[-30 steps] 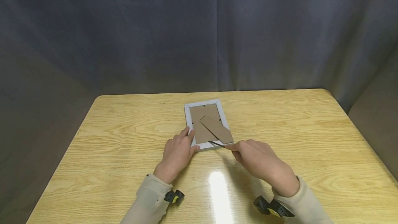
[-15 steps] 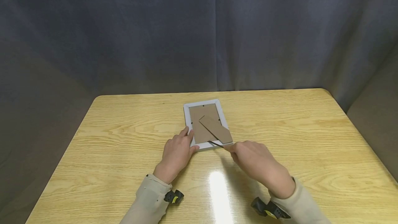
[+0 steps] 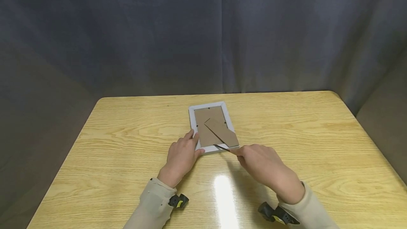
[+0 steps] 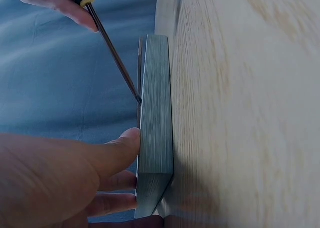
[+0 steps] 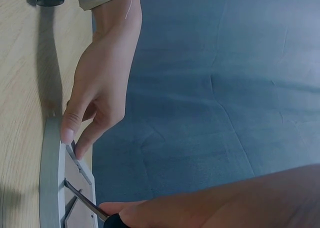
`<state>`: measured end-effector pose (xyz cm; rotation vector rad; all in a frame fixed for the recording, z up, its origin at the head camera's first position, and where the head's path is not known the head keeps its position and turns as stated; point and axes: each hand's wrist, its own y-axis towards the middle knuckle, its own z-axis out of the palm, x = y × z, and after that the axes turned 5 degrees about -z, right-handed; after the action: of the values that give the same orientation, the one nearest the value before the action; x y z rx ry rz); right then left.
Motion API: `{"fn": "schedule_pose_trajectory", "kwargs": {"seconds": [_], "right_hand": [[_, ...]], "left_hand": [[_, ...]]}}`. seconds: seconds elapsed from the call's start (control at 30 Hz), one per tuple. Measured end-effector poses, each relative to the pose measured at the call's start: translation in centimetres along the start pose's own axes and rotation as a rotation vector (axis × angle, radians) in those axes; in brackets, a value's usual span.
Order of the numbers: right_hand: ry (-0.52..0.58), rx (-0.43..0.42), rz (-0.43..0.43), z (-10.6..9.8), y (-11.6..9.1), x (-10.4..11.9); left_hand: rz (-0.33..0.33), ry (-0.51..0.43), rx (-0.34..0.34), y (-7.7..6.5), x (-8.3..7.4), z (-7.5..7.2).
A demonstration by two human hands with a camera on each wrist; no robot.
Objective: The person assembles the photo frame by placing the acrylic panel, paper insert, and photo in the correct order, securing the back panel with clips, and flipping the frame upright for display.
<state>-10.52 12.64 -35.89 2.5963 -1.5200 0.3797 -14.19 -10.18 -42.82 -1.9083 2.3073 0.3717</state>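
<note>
A picture frame [image 3: 192,115] with a pale grey rim lies face down on the table, its brown backing board [image 3: 203,113] and slanted easel stand [image 3: 224,132] uppermost. My left hand [image 3: 181,154] holds its near left corner, thumb at the near rim and fingers along the left side. In my right hand [image 3: 264,163] I grip a screwdriver [image 4: 114,55] by its dark handle, which has a yellow collar. Its thin shaft slants down over the near rim, and the tip meets the inner edge of the backing. My right palm hides most of the handle.
The light wood table [image 3: 127,126] has rounded far corners. A dark grey curtain [image 3: 159,38] hangs behind it and at the sides. Each wrist wears a black strap with a small camera [image 3: 266,211].
The right hand and wrist have shifted very slightly left, while the screwdriver tip stays at the same spot on the frame. The left hand and the frame keep their places.
</note>
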Motion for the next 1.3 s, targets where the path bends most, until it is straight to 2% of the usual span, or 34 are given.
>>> {"fn": "schedule_pose_trajectory", "kwargs": {"seconds": [0.3,1.3], "right_hand": [[0.017,-0.003,0.006,-0.08,-0.04,0.10],[-0.028,-0.031,-0.007,0.30,-0.06,0.27]], "left_hand": [[-0.005,-0.002,0.003,-0.08,0.01,-0.04],[-0.011,-0.014,0.000,-0.10,-0.04,0.00]]}}
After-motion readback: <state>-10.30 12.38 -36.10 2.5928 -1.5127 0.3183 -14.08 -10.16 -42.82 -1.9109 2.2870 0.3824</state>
